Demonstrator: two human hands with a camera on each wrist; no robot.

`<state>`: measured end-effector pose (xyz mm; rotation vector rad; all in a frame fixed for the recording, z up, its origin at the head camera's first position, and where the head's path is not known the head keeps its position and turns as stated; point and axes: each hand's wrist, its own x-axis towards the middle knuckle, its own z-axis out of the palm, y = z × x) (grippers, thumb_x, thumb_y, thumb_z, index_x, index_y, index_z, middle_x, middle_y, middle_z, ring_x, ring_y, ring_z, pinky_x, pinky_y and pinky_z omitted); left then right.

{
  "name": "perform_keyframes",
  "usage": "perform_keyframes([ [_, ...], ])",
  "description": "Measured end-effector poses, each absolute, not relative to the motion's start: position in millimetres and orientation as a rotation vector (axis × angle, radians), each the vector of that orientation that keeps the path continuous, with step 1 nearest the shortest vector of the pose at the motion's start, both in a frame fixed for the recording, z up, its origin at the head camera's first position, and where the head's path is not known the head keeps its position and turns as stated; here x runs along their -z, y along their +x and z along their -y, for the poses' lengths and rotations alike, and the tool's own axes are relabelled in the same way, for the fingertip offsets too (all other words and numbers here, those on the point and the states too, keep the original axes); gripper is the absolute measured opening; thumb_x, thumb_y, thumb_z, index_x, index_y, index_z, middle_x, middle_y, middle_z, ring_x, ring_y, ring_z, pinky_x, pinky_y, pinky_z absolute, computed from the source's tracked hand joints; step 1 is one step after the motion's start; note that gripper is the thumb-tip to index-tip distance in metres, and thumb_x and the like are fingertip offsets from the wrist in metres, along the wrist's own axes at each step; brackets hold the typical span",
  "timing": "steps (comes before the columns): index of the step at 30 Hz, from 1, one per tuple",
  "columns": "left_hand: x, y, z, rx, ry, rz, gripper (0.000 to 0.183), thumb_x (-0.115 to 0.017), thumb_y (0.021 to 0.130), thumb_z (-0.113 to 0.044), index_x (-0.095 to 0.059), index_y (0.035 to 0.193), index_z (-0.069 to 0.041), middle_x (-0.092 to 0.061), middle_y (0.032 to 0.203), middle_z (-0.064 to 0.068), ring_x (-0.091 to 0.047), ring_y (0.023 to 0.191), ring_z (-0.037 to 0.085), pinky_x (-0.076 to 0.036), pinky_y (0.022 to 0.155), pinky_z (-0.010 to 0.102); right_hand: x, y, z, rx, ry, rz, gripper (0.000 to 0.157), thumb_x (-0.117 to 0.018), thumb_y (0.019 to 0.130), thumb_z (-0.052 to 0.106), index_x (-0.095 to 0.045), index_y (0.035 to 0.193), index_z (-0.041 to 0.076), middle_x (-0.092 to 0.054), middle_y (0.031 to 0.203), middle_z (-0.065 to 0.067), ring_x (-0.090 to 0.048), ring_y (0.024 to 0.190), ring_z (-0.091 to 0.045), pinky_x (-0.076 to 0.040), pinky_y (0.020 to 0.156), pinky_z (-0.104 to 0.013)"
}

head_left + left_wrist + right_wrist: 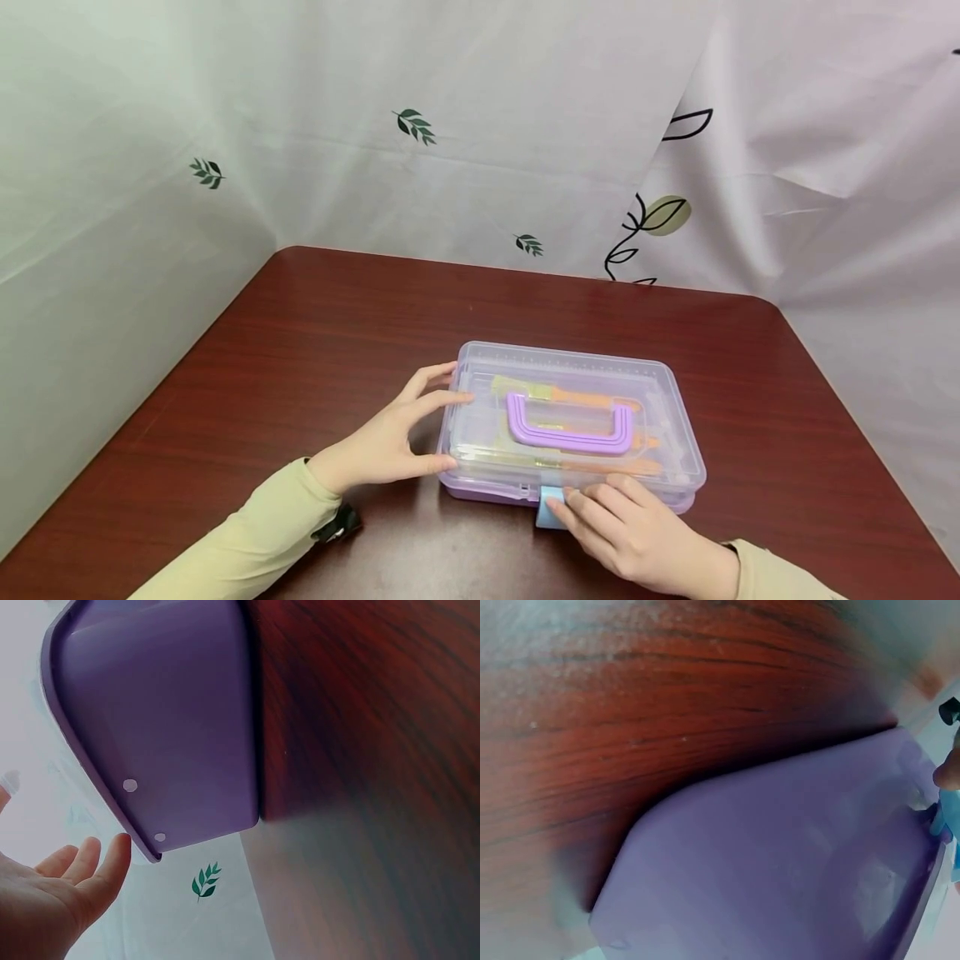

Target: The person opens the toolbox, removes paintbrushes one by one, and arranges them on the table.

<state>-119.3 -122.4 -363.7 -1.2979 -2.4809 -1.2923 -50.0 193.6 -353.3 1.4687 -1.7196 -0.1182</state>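
Note:
A purple plastic storage box (487, 492) with a clear lid (570, 367) and a purple carrying handle (570, 437) stands on the table. Several orange-handled brushes (592, 398) show through the lid. My left hand (382, 437) touches the lid's left end with spread fingers and the thumb near the front corner. At the front of the box, my right hand (630, 533) pinches a light blue latch (551, 508), which hangs out from the lid's edge. In the right wrist view, fingertips lie on both sides of the blue latch (949, 814). The left wrist view shows the box's purple end wall (165, 727).
The dark red wooden table (300, 375) has rounded far corners. A pale curtain with leaf prints (465, 192) surrounds its back and sides. A black wrist strap (341, 523) is at my left sleeve.

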Motion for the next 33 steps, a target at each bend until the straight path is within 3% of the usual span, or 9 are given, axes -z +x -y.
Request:
perform_keyframes([
  [6,365,-120,122,1.295,-1.302,2.473,0.062,-0.079,0.076,-0.020,-0.052,0.132,-0.014,-0.024,0.149,0.014,-0.036,0.130,0.029,-0.040,0.104,0.033,344,-51,-196,0.104,1.445,1.691,0.030,-0.038,0.098,0.002,-0.063,0.114,-0.003,-0.064,0.089,-0.006,-0.057,0.074,-0.017,-0.044,0.065,-0.028],
  [13,365,-121,123,1.280,-1.311,2.467,0.062,-0.079,0.076,-0.020,-0.052,0.132,-0.014,-0.025,0.148,0.016,-0.037,0.130,0.031,-0.042,0.103,0.035,339,-55,-194,0.052,1.424,1.622,0.028,-0.040,0.098,0.001,-0.067,0.105,0.000,-0.065,0.084,-0.005,-0.060,0.073,-0.018,-0.045,0.064,-0.028],
  [33,363,-119,122,1.273,-1.304,2.468,0.062,-0.079,0.076,-0.021,-0.052,0.131,-0.013,-0.025,0.148,0.016,-0.038,0.129,0.030,-0.042,0.103,0.034,339,-50,-197,0.072,1.376,1.712,0.026,-0.042,0.100,0.005,-0.065,0.105,-0.003,-0.064,0.085,-0.007,-0.058,0.074,-0.019,-0.045,0.067,-0.032],
])
